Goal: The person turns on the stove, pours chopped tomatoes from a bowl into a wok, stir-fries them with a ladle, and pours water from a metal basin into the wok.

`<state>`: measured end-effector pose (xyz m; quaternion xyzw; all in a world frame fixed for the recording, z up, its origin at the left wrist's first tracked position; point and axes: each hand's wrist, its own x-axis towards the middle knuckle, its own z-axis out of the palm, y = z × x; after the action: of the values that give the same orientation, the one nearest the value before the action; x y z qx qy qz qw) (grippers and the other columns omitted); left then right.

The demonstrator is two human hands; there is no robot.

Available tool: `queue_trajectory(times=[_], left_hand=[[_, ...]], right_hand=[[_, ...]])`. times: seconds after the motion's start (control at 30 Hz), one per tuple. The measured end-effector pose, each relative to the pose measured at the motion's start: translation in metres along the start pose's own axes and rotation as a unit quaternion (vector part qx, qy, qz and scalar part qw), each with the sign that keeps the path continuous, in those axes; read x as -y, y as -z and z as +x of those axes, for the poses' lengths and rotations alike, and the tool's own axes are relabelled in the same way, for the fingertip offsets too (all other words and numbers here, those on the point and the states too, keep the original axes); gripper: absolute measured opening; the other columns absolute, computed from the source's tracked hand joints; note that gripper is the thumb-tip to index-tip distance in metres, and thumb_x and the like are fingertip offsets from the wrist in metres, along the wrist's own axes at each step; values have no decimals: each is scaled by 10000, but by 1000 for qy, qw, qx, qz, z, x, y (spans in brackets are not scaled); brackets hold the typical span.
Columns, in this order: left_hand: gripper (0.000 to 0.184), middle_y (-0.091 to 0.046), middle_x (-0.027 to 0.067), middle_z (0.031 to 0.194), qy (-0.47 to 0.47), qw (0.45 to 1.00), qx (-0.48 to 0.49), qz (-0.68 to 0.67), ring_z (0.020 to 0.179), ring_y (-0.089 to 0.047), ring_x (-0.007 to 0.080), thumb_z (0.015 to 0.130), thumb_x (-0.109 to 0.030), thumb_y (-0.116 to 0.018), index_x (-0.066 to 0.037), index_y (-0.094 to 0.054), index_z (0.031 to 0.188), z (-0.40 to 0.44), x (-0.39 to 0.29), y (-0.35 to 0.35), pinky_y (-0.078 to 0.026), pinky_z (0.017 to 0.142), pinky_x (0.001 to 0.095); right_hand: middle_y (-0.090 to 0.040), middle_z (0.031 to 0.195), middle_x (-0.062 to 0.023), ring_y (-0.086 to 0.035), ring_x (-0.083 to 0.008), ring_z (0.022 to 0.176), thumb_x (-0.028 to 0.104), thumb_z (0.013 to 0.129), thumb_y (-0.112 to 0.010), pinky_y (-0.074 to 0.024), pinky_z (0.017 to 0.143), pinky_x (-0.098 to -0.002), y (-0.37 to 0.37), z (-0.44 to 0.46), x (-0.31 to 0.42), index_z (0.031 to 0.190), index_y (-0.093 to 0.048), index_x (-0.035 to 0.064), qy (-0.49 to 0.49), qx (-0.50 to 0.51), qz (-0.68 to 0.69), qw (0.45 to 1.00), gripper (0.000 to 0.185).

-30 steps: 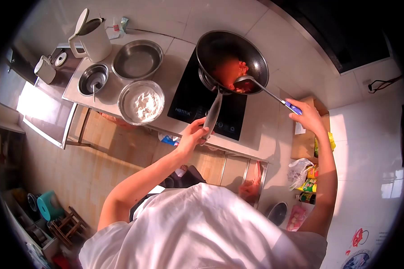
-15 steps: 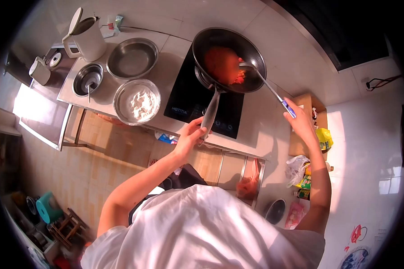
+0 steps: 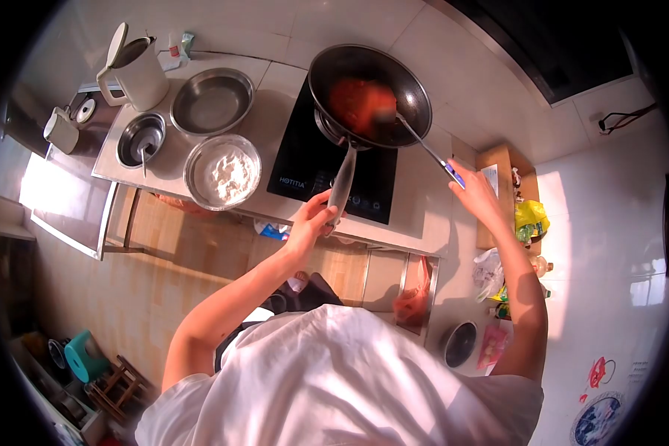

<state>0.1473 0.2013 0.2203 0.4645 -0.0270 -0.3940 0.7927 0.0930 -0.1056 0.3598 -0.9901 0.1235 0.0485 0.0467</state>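
Observation:
My left hand (image 3: 314, 217) is closed round the handle of a dark wok (image 3: 416, 89), which sits on a black induction cooker (image 3: 290, 160). Inside the wok lies red, saucy food (image 3: 355, 102), with steam or glare blurring its surface. My right hand (image 3: 474, 192) grips the blue-and-white handle end of a metal spatula (image 3: 427, 146). The spatula's blade reaches into the wok and touches the right side of the red food; its outline is smeared by motion.
Left of the cooker stand a bowl of white flour-like powder (image 3: 230, 177), a wide steel basin (image 3: 212, 100), a small steel bowl with a spoon (image 3: 141, 139) and a white jug with its lid up (image 3: 137, 74). A cardboard box (image 3: 498, 160) and bagged goods line the right wall.
The spatula and my right hand have moved left, drawing the blade toward the food's middle. My left hand keeps its hold on the wok handle. The whole view has shifted slightly.

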Motion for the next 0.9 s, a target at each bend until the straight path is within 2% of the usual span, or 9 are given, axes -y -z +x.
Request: queue_trajectory(times=[0.1,0.2,0.3,0.37,0.43,0.47,0.57,0.7,0.9], left_hand=[[460,-571,42,985,-2,1000,-12,1,895,-501,105,847,-229,-539,-85,-419,1268,1,2,-1,-390,806,255],[459,-571,45,985,-14,1000,-7,-6,895,-499,112,846,-229,-534,-82,-421,1266,1,3,-2,-390,808,262],[464,-572,48,987,-2,1000,-15,11,894,-498,115,845,-234,-530,-81,-417,1268,-1,-2,-4,-390,811,269],[468,-572,49,988,-1,1000,-12,11,893,-497,116,844,-237,-530,-81,-414,1270,-1,1,-2,-390,814,274],[470,-571,50,989,-4,1000,-10,9,892,-495,116,844,-238,-529,-81,-412,1271,2,0,-2,-389,816,276],[469,-570,49,990,-4,1000,-10,7,892,-495,116,844,-238,-528,-81,-411,1271,1,-1,-2,-389,816,275],[466,-569,49,993,-6,1000,-9,4,892,-493,115,846,-238,-527,-81,-411,1270,0,0,-3,-389,816,274],[463,-567,49,999,-5,1000,-6,7,892,-493,115,847,-237,-527,-80,-414,1268,0,-1,-2,-387,818,272],[470,-569,47,1011,-6,1000,3,14,935,-502,113,843,-244,-537,-81,-419,1267,1,0,0,-386,819,271]], right_hand=[[-628,887,-192,-612,-338,745,146,799,-568,-474,714,-401,-13,13,-4,1249,-469,66,-29,15,74,997,468],[-629,823,-160,-607,-260,620,162,801,-575,-483,652,-362,-4,18,-10,1260,-460,75,-240,139,400,874,482],[-609,764,-141,-567,-194,534,181,809,-574,-480,604,-328,5,4,4,1266,-456,81,-227,40,267,936,482],[-624,813,-183,-605,-297,652,165,803,-577,-477,660,-384,12,-6,-5,1261,-460,86,-104,-28,108,988,480],[-628,851,-201,-607,-353,730,155,797,-580,-469,692,-414,21,-16,-14,1259,-460,87,-13,-47,-5,999,482],[-615,933,-219,-569,-402,861,145,786,-588,-454,762,-437,23,-20,-11,1255,-465,92,34,-57,-6,998,488],[-604,980,-219,-562,-397,908,138,790,-581,-452,813,-419,28,-22,9,1267,-453,101,-71,30,4,997,495],[-604,933,-230,-562,-407,895,126,794,-572,-458,810,-436,0,-14,-8,1285,-431,120,-31,15,0,999,511],[-604,900,-226,-578,-387,812,133,780,-584,-462,735,-430,12,-9,33,1272,-446,118,-39,32,-76,996,511]])
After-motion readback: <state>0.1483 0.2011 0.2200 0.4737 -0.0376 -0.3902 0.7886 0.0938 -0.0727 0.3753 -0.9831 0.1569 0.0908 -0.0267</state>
